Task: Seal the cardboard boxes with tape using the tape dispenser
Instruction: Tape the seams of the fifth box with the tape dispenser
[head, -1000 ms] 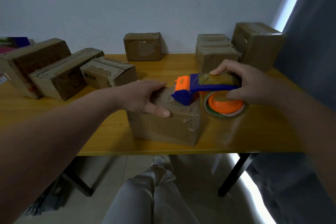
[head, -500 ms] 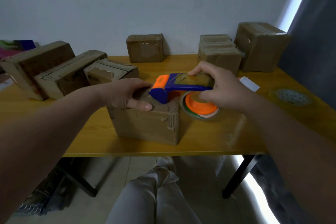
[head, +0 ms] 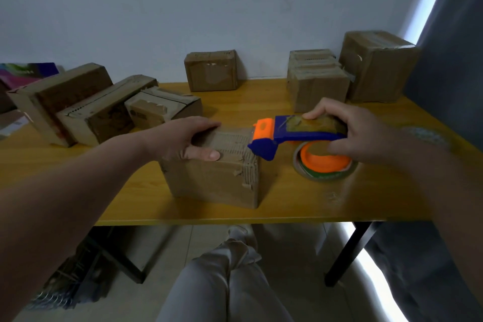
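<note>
Cardboard box [head: 213, 180] sits at the near edge of the table [head: 326, 204], with the tape dispenser [head: 292, 136] nosing onto its top right edge. By my read this strip is barely begun, and more boxes [head: 316, 81] wait at the far side. Left hand [head: 187, 138] grips the box top, thumb along the near edge; right hand [head: 355, 130] curls round the dispenser's handle.

Left hand [head: 180, 138] and right hand [head: 363, 133] bare. Left forearm [head: 78, 185] and right forearm [head: 433, 164] bare right out to the frame edges. Left thumb [head: 206, 155] shows a short, pale nail. Light grey-white fabric trousers [head: 222, 285] on both legs, loose, creased, folds bunched at the top. Whitish bit beyond the folds, too blurred to identify.
</note>
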Motion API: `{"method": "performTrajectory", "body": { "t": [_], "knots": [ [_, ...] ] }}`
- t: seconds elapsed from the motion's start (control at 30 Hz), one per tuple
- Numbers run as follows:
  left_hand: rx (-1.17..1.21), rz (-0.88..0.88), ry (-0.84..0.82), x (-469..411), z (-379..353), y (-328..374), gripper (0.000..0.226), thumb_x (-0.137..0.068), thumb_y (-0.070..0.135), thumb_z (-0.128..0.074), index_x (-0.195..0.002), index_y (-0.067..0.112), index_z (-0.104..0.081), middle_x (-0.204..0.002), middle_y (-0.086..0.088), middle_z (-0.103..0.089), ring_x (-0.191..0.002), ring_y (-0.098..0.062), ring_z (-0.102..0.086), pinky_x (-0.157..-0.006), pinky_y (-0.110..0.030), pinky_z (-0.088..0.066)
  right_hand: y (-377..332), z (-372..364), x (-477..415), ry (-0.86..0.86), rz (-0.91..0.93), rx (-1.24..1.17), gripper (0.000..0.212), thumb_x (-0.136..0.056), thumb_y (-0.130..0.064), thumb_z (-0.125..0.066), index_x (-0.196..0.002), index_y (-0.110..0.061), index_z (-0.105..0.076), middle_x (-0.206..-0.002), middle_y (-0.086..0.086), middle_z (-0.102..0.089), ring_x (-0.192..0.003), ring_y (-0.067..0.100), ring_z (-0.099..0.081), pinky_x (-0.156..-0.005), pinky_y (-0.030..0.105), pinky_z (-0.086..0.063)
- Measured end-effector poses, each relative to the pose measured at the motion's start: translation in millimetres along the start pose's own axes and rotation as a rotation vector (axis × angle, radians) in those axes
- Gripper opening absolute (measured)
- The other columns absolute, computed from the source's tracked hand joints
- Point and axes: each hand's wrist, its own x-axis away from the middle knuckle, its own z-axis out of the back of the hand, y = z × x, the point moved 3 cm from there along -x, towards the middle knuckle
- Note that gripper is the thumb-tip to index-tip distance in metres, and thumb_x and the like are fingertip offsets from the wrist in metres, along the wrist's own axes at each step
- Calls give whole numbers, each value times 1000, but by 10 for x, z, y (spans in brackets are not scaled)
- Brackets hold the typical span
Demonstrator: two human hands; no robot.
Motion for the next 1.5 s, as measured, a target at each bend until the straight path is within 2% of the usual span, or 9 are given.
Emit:
{"method": "performTrajectory", "body": {
  "t": [0.07,0.23,0.37,0.5,0.63,1.0,1.17,1.3,1.5],
  "knots": [
    [-76,38,22,32,1,-7,127,-48,96,-34,-149,19,-24,-149,-3,-33,-133,-20,-34,-105,-33,-30,31,-24,9,15,5,0,52,-73,-2,-69,-99,-43,-52,-76,12,-59,-52,20,-50,-45,22,-38],
    [-427,223,193,180,-126,-46,109,-65,89,-19,-136,8,-32,-137,-13,-38,-129,-30,-37,-100,-42,-37,58,-84,32,36,10,11,50,-74,-3,-69,-100,-41,-50,-74,9,-59,-54,17,-53,-46,19,-39],
    [-430,341,123,205,-261,26,119,-62,87,3,-150,8,-8,-157,-16,-9,-145,-28,-8,-115,-50,-9,44,-146,94,125,16,46,52,-74,-1,-70,-102,-39,-50,-64,-7,-50,-59,-5,-52,-51,6,-38],
    [-396,245,108,110,-334,323,121,-60,90,-1,-151,10,-3,-158,-17,-4,-146,-28,-7,-115,-43,-10,61,-190,117,82,-19,-28,54,-77,-2,-67,-101,-45,-47,-79,4,-59,-60,14,-57,-47,19,-42],
    [-383,162,86,31,-425,612,122,-58,91,0,-151,12,0,-158,-14,0,-146,-26,-3,-115,-43,-9,54,-211,124,90,-23,-48,54,-76,-2,-67,-100,-46,-46,-81,4,-59,-61,19,-58,-50,25,-44],
    [-343,38,99,-1,-413,657,99,-71,78,-9,-152,22,0,-160,-5,-1,-146,-19,-3,-116,-40,-6,-1,-275,132,165,-17,-71,54,-74,-3,-69,-99,-45,-47,-76,-8,-57,-56,9,-55,-45,16,-41],
    [-308,-73,25,18,-315,528,69,-94,56,-32,-152,31,-3,-160,2,4,-146,-14,3,-115,-34,1,-123,-359,140,216,-4,-39,50,-71,-11,-73,-105,-37,-48,-77,-11,-58,-62,6,-58,-47,19,-45],
    [-260,-123,11,65,-271,414,64,-96,48,-36,-151,34,-6,-160,5,5,-145,-11,4,-118,-37,-1,-262,-464,142,251,-7,-34,45,-66,-25,-70,-103,-37,-48,-73,-9,-59,-59,11,-58,-47,26,-47],
    [-236,-116,-18,80,-279,385,67,-92,54,-32,-151,34,-7,-159,3,6,-145,-12,6,-119,-39,0,-343,-471,226,252,-33,-62,44,-61,-34,-62,-101,-42,-47,-73,-11,-59,-61,8,-57,-44,23,-44]
  ]
}}
